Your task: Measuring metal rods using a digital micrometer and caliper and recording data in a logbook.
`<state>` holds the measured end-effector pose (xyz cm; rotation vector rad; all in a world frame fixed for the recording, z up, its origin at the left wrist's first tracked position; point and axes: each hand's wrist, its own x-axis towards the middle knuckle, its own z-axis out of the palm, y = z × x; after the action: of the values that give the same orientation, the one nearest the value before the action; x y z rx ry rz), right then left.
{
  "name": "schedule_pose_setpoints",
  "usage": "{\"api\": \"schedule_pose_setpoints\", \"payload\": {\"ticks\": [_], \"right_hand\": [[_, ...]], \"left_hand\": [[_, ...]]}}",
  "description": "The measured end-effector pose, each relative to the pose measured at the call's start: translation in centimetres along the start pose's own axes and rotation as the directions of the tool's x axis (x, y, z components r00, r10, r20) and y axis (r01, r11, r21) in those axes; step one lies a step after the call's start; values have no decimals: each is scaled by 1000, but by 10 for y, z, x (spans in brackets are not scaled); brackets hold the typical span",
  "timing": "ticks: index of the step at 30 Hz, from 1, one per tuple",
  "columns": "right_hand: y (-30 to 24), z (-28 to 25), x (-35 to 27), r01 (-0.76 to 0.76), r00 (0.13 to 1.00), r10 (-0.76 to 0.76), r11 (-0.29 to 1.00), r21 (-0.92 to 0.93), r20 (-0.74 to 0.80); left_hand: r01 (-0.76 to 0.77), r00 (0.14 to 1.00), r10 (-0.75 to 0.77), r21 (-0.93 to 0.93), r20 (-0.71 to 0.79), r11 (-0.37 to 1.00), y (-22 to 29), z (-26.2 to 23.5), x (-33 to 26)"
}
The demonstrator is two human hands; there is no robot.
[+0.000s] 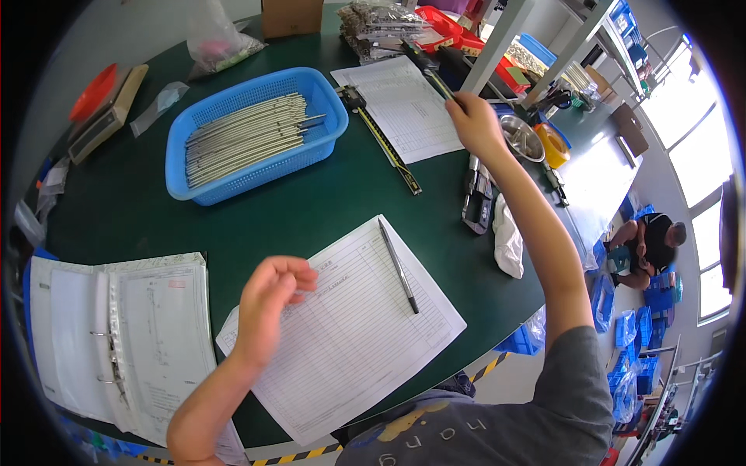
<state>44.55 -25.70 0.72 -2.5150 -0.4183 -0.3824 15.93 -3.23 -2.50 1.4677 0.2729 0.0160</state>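
My right hand (478, 124) reaches out to the far right with its fingers closed on the near end of a caliper (437, 81). Another caliper (381, 140), black with a yellow scale, lies beside a printed sheet (416, 109). My left hand (268, 307) hovers over the left part of a ruled form (350, 342), empty, its fingers loosely bent and slightly blurred. On that form rests a grey pen (399, 266). Slim metal rods (245, 140) fill much of a blue plastic basket (198, 194) at the back.
An open ring binder (159, 342) lies at the left. Right of the form are a micrometer (477, 198), a white cloth (507, 241) and a metal bowl (522, 138). A scale with a red pan (93, 92) stands back left. Another person (653, 248) sits far right.
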Motion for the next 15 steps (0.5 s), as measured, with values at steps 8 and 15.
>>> {"api": "schedule_pose_setpoints", "payload": {"ticks": [8,15], "right_hand": [[-18,104,43,-372,924,382,913,-165,29],[-17,113,52,-291,948,317,883,-368,11]], "left_hand": [[-363,925,212,564,316,742,-18,13,-44],[-607,790,282,630,544,485,-28,15,-40]]}}
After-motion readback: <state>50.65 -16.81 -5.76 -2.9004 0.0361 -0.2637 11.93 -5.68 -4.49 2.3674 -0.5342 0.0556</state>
